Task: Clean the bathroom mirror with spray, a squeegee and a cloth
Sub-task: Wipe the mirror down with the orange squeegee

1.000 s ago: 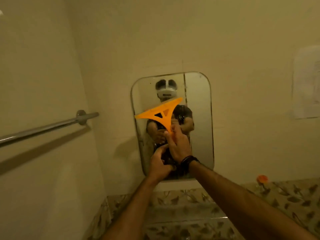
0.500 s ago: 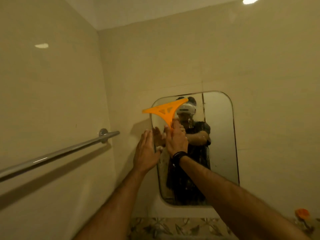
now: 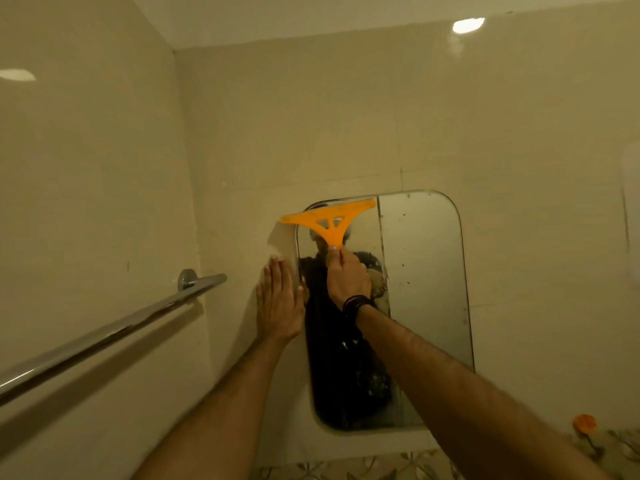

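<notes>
A rounded rectangular mirror (image 3: 426, 271) hangs on the beige wall, with dark specks on its right half. An orange squeegee (image 3: 329, 218) lies against the mirror's top left corner, its blade tilted and overhanging the left edge. My right hand (image 3: 346, 277) is closed around the squeegee's handle, with a dark band on the wrist. My left hand (image 3: 278, 303) rests flat and open on the wall just beside the mirror's left edge, fingers pointing up. No spray bottle or cloth is visible.
A chrome towel bar (image 3: 114, 327) runs along the left wall toward the corner. Patterned leaf tiles (image 3: 398, 467) lie below the mirror. A small orange object (image 3: 584, 423) sits at the lower right. A pale sheet (image 3: 630, 188) hangs on the wall at far right.
The right hand has raised the squeegee from mid-mirror to the top left corner. The left hand let go of the right hand, opened and moved flat onto the wall. The view tilted upward.
</notes>
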{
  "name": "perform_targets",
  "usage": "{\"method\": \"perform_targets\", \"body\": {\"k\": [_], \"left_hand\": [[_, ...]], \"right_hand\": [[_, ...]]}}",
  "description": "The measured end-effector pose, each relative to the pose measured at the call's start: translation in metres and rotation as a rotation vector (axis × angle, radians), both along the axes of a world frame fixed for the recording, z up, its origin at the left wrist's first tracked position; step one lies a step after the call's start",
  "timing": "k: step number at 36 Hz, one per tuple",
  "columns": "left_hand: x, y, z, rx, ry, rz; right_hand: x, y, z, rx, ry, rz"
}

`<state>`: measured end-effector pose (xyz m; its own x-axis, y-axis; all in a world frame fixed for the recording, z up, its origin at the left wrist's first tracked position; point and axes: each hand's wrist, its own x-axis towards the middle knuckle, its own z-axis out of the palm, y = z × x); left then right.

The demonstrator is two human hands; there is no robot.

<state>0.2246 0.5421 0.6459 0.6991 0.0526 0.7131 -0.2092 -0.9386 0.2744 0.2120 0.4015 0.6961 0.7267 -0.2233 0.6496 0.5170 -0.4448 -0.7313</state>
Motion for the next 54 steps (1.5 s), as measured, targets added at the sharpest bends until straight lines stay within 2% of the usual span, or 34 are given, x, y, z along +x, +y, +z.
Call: {"method": "perform_targets", "body": {"k": [4,11,18,22,26,30,33,38,46,54], "left_hand": [[0.018,0.006,-0.017,0.038,-0.1,0.018],[0.045,0.021,-0.043,0.104,-0.246,0.045],[0.05,0.024,-0.058,0.114,-0.303,0.029],[0.05,0.024,-0.057,0.118,-0.31,0.042],[0.053,0.026,-0.059,0.105,-0.28,0.025],[0.057,0.027,-0.06,0.112,-0.281,0.047],[0.058,0.026,-0.061,0.119,-0.302,0.053],[0.059,0.024,-0.064,0.124,-0.334,0.073],[0.06,0.024,-0.066,0.113,-0.374,0.057],[0.062,0.024,-0.067,0.084,-0.413,0.033]], "right_hand": [[0.0,-0.006,-0.013,-0.009,0.002,-0.005],[0.007,-0.014,-0.082,-0.007,0.043,-0.01],[-0.002,-0.015,-0.115,0.038,0.054,-0.01],[-0.008,-0.015,-0.097,0.067,-0.067,-0.03],[0.004,-0.019,-0.052,0.109,-0.193,-0.075],[0.01,-0.026,-0.006,0.054,-0.179,-0.09],[0.017,-0.033,-0.001,-0.012,-0.142,-0.103],[0.03,-0.033,-0.031,-0.008,-0.111,-0.112],[0.017,-0.025,-0.091,0.033,-0.052,-0.012],[0.011,-0.024,-0.153,0.018,0.015,-0.029]]}}
